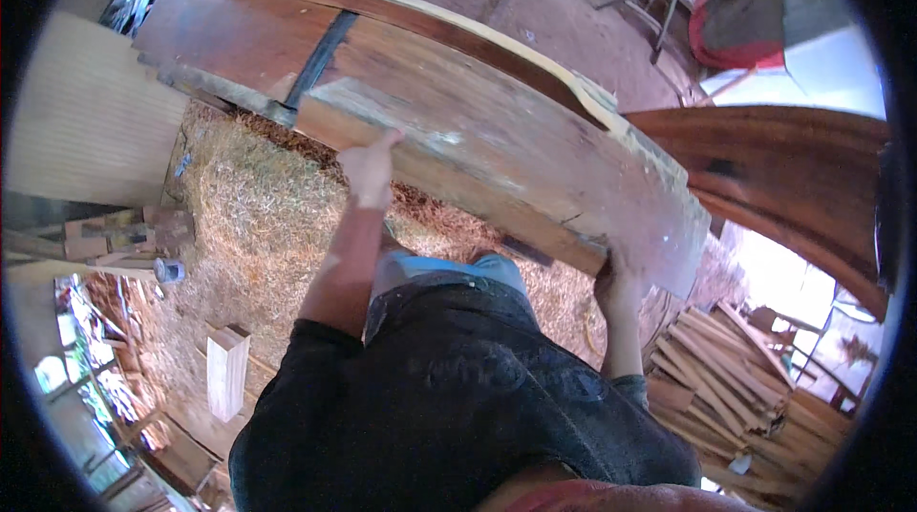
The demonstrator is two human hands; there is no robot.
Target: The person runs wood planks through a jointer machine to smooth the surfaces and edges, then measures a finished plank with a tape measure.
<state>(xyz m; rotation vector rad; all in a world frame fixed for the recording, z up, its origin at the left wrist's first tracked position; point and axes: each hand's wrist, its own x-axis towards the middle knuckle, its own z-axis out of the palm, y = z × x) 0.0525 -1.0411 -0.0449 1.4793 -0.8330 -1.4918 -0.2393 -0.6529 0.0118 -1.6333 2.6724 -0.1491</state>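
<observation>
A long wooden beam [449, 178] lies along the near edge of a wooden workbench [420, 58]. Toward its left end, my left hand [368, 168] grips the near side, with one finger stretched along the wood. My right hand [621, 283] closes around the beam near its right end; its fingers are partly hidden and slightly blurred. Just beyond the beam's left end, a dark strip [323, 58] crosses the bench top. A pale wooden rail [430, 15] runs along the bench's far side.
Wood shavings [258, 197] cover the floor at my feet. A pale wooden block [227, 373] stands at the lower left, near a small can [169, 270]. Stacked wood strips [716, 373] lie at the lower right. A large curved brown wooden piece [793, 168] extends right of the bench.
</observation>
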